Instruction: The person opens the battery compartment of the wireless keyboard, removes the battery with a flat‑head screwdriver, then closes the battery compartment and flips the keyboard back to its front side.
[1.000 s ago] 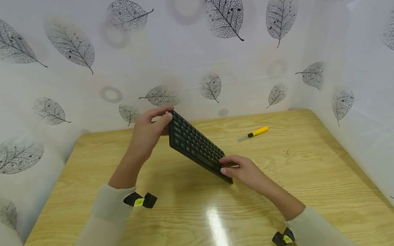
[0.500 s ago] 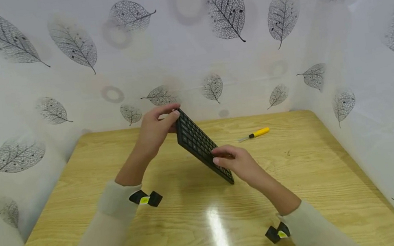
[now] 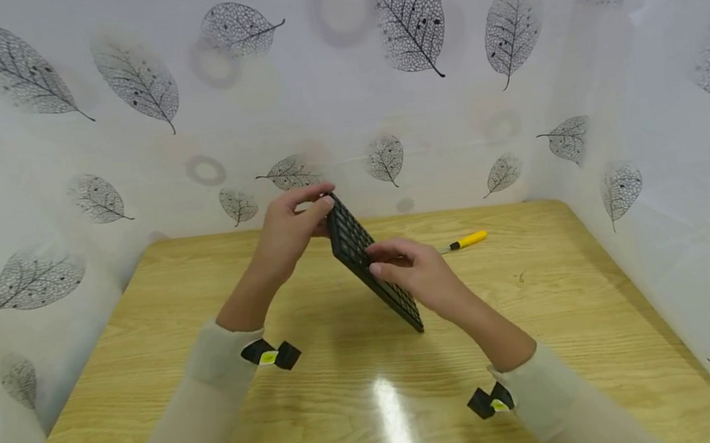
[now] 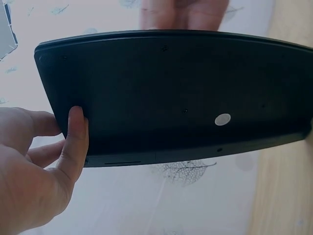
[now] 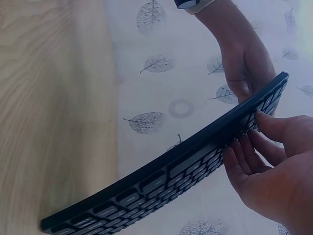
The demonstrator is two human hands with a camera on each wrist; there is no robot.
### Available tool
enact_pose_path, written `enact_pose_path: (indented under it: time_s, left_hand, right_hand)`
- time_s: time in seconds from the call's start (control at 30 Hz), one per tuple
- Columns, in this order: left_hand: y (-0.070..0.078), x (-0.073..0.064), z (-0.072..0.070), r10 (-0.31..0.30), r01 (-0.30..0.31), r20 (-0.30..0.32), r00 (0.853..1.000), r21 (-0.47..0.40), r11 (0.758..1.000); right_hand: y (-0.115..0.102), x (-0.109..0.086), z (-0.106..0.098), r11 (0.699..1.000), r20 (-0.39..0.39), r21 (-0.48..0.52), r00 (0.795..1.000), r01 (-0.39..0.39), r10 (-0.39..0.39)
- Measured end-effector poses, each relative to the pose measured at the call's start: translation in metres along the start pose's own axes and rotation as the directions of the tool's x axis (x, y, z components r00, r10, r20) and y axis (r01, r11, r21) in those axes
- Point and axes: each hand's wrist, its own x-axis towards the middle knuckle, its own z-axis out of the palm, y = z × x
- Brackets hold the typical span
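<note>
My left hand (image 3: pixel 280 238) grips a black keyboard (image 3: pixel 351 233) by its raised upper corner, thumb on the near side. The keyboard stands steeply tilted, its far end low at the tabletop. In the left wrist view its dark underside (image 4: pixel 146 88) shows small screw holes and a white oval label (image 4: pixel 222 119), with fingers spread behind one corner. My right hand (image 3: pixel 424 276) is at the key side, fingertips touching the keys partway along. Seen from the right wrist, the right hand's fingers (image 5: pixel 237 159) are bent loosely against the keys (image 5: pixel 161 181).
A screwdriver (image 3: pixel 469 239) with a yellow handle lies farther back on the wooden table (image 3: pixel 326 417), partly behind the right hand. White curtains (image 3: pixel 328 106) printed with grey leaves surround the table at the back and sides. Small dark specks lie on the right of the table.
My right hand has moved up along the keys, from the keyboard's low end towards its middle. The left hand has shifted slightly right and up, and the keyboard stands steeper.
</note>
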Motion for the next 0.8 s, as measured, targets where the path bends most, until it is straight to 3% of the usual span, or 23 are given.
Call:
enact_pose_path:
  time_s: [0.8]
  left_hand:
    - [0.002,0.015,0.027,0.076,-0.076,0.006,0.997,-0.073,0.994]
  right_hand:
    - [-0.043,0.004,-0.015,0.994,-0.026,0.052,0.996,0.091,-0.09]
